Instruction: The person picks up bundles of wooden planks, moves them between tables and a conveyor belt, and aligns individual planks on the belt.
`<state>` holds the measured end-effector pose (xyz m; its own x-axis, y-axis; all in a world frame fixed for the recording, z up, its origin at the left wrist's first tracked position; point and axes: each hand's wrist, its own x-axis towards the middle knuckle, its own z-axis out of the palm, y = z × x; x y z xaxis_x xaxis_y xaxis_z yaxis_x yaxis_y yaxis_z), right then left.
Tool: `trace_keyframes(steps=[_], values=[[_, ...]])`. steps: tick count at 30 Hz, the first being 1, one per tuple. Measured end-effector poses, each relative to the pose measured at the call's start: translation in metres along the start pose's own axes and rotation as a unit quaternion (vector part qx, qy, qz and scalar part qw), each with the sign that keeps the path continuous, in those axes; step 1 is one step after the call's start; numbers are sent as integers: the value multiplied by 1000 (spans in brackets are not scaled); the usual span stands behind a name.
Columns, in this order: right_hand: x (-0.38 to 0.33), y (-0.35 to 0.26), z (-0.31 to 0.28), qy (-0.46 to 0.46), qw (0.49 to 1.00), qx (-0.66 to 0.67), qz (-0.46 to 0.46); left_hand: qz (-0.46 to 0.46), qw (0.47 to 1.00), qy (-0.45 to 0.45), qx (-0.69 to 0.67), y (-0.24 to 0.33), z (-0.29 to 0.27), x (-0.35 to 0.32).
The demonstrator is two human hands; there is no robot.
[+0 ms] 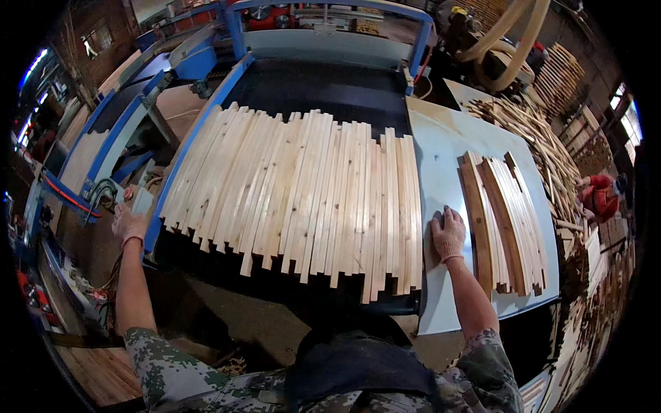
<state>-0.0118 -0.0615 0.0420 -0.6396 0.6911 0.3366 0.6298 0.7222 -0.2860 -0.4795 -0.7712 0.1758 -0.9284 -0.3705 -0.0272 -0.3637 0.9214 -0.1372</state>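
A wide row of pale wooden strips (296, 193) lies side by side on a black conveyor belt (320, 89), their near ends uneven. At the row's left, my gloved left hand (129, 226) is at a small grey control box (142, 201) with a red button (128, 194). Its fingers reach up toward the button; whether they touch it I cannot tell. To the right of the row, my gloved right hand (449, 235) rests flat with fingers stretched on a pale blue side table (441, 303). Beside it lies a smaller group of wooden strips (506, 224), some darker brown.
A blue machine frame (423, 45) spans the belt's far end. Several loose sticks (527, 144) are heaped beyond the side table. A person in red (602, 196) is at the far right. Thick beige hoses (506, 41) hang at the back right. Another blue-framed conveyor (113, 131) stands at left.
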Motion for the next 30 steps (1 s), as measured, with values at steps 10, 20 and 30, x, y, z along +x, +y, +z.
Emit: trace_keyframes(steps=[10, 20, 30], values=[[20, -18, 5, -4, 1000, 13, 0, 208, 778, 17, -593, -5, 85, -54], [14, -7, 8, 11, 1000, 15, 0, 296, 437, -563, -636, 59, 73, -371], [-10, -19, -19, -21, 997, 66, -20, 376, 466, -596, -536, 99, 95, -414]])
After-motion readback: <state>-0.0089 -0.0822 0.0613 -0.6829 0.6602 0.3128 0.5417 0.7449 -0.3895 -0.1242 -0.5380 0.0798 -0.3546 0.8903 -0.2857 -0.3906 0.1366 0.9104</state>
